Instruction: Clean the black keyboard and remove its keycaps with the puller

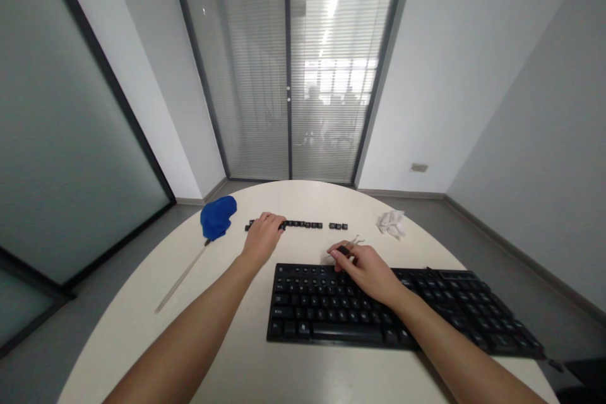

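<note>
My left hand (265, 233) reaches to the far part of the table, closed with its fingertips at a small black keycap (283, 225). That keycap is in a row of black keycaps (302, 224), and my hand hides part of the row. My right hand (367, 268) is closed around a thin wire keycap puller (343, 251) with a dark middle; its wire ends stick out on both sides of the fingers. This hand hovers over the top edge of a black keyboard (331, 306). My right forearm crosses the keyboard and covers some of its keys.
Three more keycaps (338, 226) sit to the right of the row. A crumpled white tissue (392, 223) lies at the far right. On the left are a blue cloth (218, 217) and a thin pale stick (184, 274). The round table (293, 192) has a curved edge.
</note>
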`<action>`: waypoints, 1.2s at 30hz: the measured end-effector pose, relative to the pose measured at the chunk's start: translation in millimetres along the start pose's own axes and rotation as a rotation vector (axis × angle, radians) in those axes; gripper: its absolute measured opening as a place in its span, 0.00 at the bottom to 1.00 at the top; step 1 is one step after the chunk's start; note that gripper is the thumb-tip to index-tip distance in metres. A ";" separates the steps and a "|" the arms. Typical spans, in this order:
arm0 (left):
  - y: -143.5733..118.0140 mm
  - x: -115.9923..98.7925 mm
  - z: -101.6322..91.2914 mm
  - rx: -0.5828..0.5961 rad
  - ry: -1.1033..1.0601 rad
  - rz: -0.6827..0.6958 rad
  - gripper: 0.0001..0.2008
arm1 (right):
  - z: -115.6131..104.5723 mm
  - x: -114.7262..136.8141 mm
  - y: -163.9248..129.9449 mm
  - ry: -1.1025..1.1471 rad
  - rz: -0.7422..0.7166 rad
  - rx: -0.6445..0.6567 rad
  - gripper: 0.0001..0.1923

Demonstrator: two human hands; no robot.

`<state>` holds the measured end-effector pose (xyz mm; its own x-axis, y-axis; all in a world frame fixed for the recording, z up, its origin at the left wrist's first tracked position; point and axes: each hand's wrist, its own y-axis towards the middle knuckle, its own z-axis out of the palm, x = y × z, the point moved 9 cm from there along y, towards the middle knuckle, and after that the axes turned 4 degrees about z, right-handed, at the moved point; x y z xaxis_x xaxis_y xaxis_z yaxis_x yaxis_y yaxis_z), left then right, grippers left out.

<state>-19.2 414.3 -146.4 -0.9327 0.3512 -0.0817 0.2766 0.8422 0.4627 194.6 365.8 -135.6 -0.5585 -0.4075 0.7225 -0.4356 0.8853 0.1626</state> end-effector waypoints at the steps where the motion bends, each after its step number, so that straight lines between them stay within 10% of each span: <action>1: 0.0 -0.8 -1.2 -0.006 -0.003 0.003 0.12 | -1.3 0.2 0.0 0.001 -0.002 -0.003 0.18; 7: 0.3 -20.3 -14.7 -0.036 -0.142 0.016 0.10 | -25.9 4.1 -3.6 -0.045 -0.015 -0.060 0.23; 18: -32.0 -119.7 -22.7 0.213 -0.601 0.278 0.15 | -27.6 10.7 -13.9 -0.124 -0.049 0.098 0.19; 36: -40.0 -131.1 -19.2 0.272 -0.542 0.344 0.12 | -18.1 -3.0 -9.2 -0.182 -0.068 0.099 0.24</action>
<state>87.5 326.6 -137.3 -0.5543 0.7115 -0.4318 0.6498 0.6942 0.3097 213.0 363.0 -127.1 -0.6396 -0.5072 0.5777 -0.5387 0.8318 0.1339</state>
